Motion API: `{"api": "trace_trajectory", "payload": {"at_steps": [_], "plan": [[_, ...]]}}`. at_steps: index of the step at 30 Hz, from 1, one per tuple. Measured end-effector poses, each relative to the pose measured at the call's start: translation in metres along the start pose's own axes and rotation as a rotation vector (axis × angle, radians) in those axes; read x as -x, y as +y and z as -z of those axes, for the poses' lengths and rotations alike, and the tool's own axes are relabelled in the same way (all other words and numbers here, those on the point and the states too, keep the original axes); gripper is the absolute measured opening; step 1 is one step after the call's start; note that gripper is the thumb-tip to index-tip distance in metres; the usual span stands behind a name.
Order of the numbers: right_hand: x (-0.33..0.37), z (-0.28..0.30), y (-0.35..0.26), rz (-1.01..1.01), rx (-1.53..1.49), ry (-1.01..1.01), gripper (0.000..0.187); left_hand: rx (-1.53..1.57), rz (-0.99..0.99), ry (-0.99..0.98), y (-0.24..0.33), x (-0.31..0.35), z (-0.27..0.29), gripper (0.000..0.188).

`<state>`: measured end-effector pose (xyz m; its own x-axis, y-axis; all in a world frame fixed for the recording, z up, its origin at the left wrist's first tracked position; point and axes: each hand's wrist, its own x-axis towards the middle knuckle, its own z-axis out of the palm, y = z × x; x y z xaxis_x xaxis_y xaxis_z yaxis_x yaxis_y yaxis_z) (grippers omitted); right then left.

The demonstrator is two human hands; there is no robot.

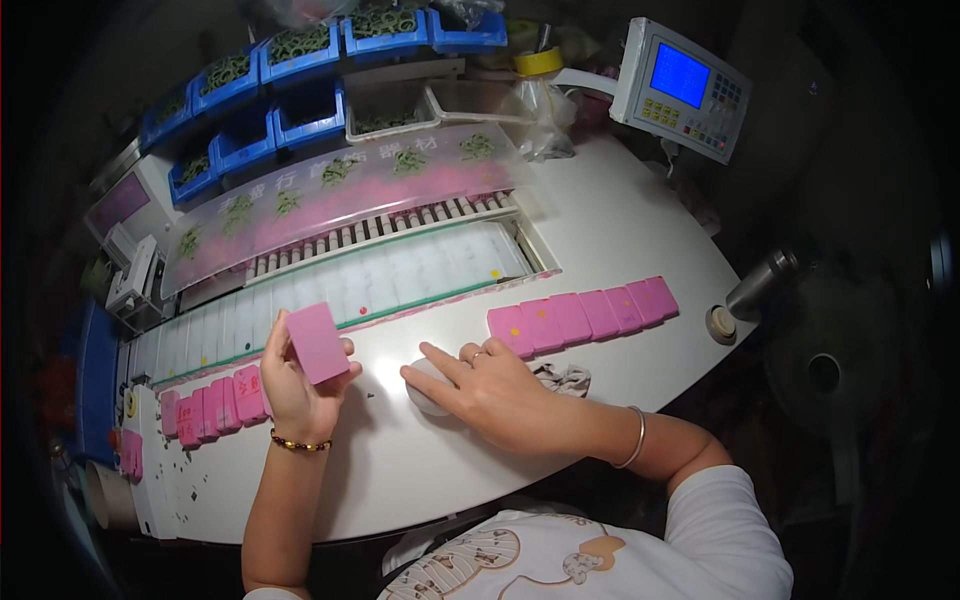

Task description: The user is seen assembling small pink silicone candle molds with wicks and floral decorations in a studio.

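Item under review: a pink, flat, rectangular block with a smooth matte face (318, 343), held raised above the white, smooth tabletop (400, 490), at the near left of the scene, well clear of the surface.

Handling assessment: judged light, probably foam or a similar compressible material, stiff enough to keep its shape, unlikely to slip in dry fingers. Its corners and edges would likely dent under a hard pinch. Best hold: by the two long side edges, with the broad face left free.

Left hand (300, 385): partly closed, palm turned up, grasping the block between the thumb side and the fingers; the block stands tilted, broad face in view.

Right hand (500, 395): palm down, two digits extended and the others bent, placed over a white, round, low object (428, 392) on the tabletop. Whether it grips this object or only rests on it cannot be told.

Surroundings: a row of pink rectangular blocks with yellow-orange dots (585, 318) lies to the right; a row of pink blocks with red markings (215, 405) lies to the left. A crumpled greyish cloth (568, 380) lies just beyond the right hand.
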<state>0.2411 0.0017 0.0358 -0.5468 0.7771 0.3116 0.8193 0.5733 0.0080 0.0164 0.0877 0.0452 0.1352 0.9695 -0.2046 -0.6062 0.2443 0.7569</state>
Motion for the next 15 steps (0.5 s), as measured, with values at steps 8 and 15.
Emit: {"api": "trace_trajectory", "payload": {"at_steps": [8, 15], "plan": [[0.003, 0.038, 0.082, -0.143, -0.453, 0.022, 0.071, 0.079, 0.17, -0.142, -0.008, 0.004, 0.016, 0.033], [0.069, 0.11, 0.318, -0.753, 0.141, 0.51, 0.054, -0.03, 0.095, -0.048, -0.012, 0.012, 0.0, 0.034]]}}
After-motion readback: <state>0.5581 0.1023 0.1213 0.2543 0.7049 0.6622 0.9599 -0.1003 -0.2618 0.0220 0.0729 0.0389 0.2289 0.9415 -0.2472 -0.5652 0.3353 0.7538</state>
